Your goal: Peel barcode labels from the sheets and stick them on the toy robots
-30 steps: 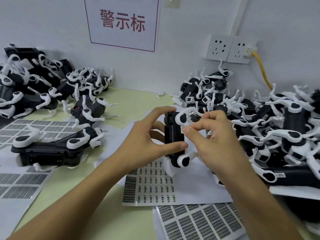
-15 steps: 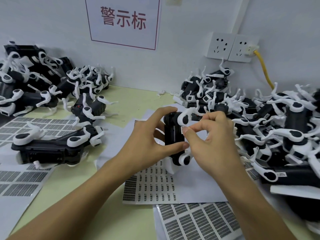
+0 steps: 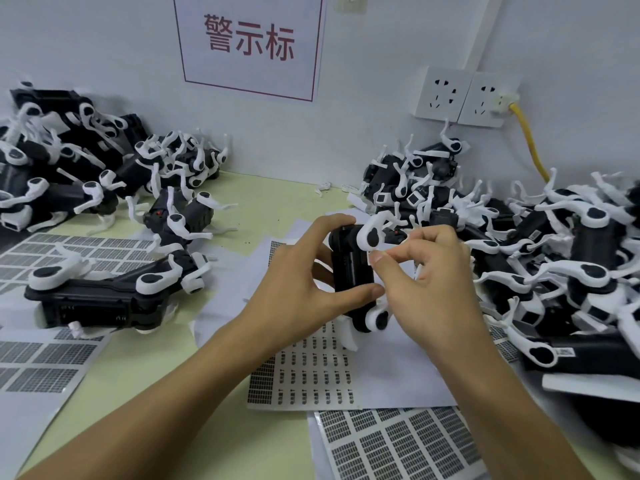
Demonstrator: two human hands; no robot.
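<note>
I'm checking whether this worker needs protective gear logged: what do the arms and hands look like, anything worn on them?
Both forearms are bare up to the frame edge: no sleeves show. The left hand and right hand wear no gloves, and no rings, watch or wristband can be seen. The visible fingernails look short and unpainted.

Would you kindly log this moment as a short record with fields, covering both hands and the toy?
Left hand: grips black-and-white plastic toy robot, held upright
Right hand: thumb and forefinger pinched at the toy's side; label not discernible
Below: white barcode label sheet on pale green table
Piles: toys left and right
</note>
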